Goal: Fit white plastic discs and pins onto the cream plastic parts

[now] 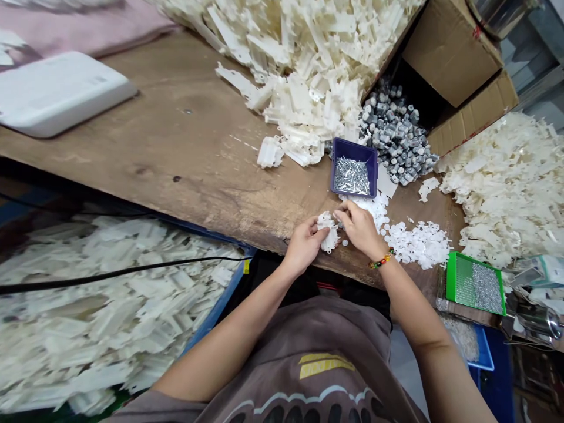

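My left hand (305, 244) is closed on a small white plastic part (328, 232) near the table's front edge, thumb lying over it. Just to the right, my right hand (358, 224) is pinched at the part's upper right side; whatever sits between its fingertips is too small to make out. A purple box (376, 176) of small metal pins stands just beyond my hands. Small white discs (418, 244) lie in a pile right of my right wrist, and more are partly hidden behind that hand.
White plastic parts (304, 106) are heaped at the back, with grey cylindrical pieces (394, 135) beside them. Another white heap (515, 188) and a green tray (452, 276) are at right. A white case (61, 91) lies at left. A full bin (227, 296) stands below the table edge.
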`<state>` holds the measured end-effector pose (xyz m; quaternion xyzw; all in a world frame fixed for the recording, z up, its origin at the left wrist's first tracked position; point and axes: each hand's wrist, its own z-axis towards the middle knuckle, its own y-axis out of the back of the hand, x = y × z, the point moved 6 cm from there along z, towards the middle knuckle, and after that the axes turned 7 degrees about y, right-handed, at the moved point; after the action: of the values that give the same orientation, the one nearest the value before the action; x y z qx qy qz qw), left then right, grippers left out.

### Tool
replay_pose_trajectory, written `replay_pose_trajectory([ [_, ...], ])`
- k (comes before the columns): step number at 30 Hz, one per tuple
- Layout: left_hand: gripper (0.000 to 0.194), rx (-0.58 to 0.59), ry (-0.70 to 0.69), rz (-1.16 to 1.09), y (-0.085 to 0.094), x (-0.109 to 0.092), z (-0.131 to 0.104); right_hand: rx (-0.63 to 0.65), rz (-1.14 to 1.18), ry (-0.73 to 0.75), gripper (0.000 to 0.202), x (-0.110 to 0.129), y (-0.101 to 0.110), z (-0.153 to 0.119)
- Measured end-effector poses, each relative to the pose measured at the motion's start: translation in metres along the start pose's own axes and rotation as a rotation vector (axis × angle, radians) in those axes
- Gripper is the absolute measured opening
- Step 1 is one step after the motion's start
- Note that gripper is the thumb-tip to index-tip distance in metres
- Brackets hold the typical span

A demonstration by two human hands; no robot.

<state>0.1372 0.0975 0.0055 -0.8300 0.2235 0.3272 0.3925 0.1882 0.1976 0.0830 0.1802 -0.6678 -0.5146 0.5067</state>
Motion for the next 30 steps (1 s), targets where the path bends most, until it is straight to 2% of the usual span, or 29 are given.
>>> replay_pose_trajectory([
  [4,0.036,-0.023,-0.029,0.015,0.002,-0.001,-0.001,0.093,0.015,0.054,0.013,0.009,-0.003,-0.012],
  [11,0.031,-0.009,-0.018,0.036,0.000,-0.004,-0.002,0.160,-0.117,0.021,0.015,0.013,-0.013,-0.012],
  [13,0.031,-0.001,-0.002,0.027,-0.001,-0.006,-0.005,0.138,-0.068,0.014,0.020,0.010,-0.006,-0.015],
  [17,0.035,0.064,0.100,0.024,-0.006,-0.002,-0.021,-0.035,0.035,-0.109,0.029,-0.016,0.024,-0.040],
  [19,0.034,0.142,0.183,0.046,-0.013,0.006,-0.030,-0.026,0.015,-0.155,0.024,-0.027,0.027,-0.058],
  [22,0.034,0.209,0.251,0.059,-0.021,0.016,-0.040,0.023,-0.053,-0.110,0.016,-0.029,0.016,-0.077],
  [27,0.041,0.160,0.211,0.041,-0.026,0.023,-0.042,0.081,-0.275,-0.022,0.022,-0.021,-0.006,-0.084],
  [30,0.042,0.154,0.218,0.055,-0.028,0.032,-0.042,0.067,-0.244,-0.001,0.021,-0.021,-0.006,-0.085],
])
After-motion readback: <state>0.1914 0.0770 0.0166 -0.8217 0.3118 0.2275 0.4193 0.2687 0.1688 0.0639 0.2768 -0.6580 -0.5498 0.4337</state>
